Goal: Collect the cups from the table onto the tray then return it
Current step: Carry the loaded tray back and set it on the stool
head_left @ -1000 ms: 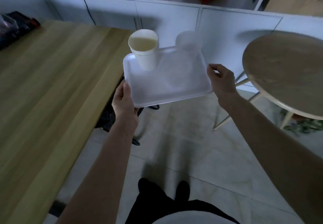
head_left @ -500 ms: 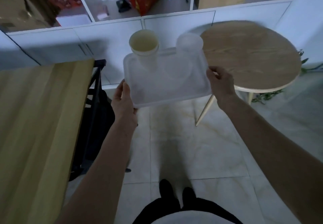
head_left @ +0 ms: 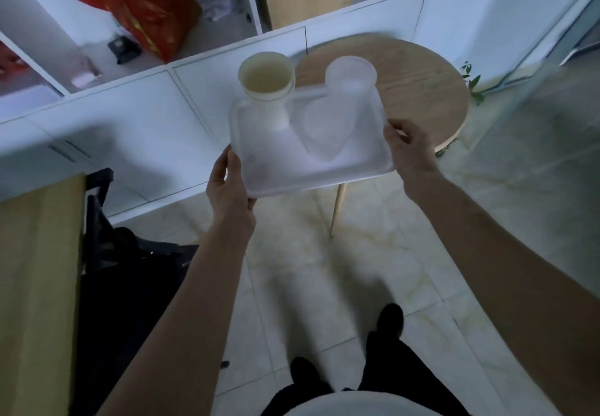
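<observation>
The round wooden tabletop (head_left: 418, 88) stands straight ahead, past the far edge of the tray and a little to the right, and this is the relation on which the coming move depends, if the tray is to be returned there. I judge that it is, but the frame cannot confirm it. At the left edge a second, rectangular wooden tabletop (head_left: 35, 286) is near the left elbow, so it lies behind the direction of carrying.

The white plastic tray (head_left: 357, 156) is held in the air above the tiled floor (head_left: 324, 269), its long axis running from left to right between the two hands. Its far right corner overlaps the round tabletop in the view; whether it is above it I cannot tell.

The left hand (head_left: 227, 185) grips the near left corner, and the right hand (head_left: 409, 146) pinches the right short edge, fingers (head_left: 394, 128) closed over the rim. The right hand is the nearer one to the round tabletop.

On the tray stand two cups: a white paper cup (head_left: 268, 91) at the far left and a clear plastic cup (head_left: 341, 104) just beside it on the right, both upright, apart from each other.
</observation>
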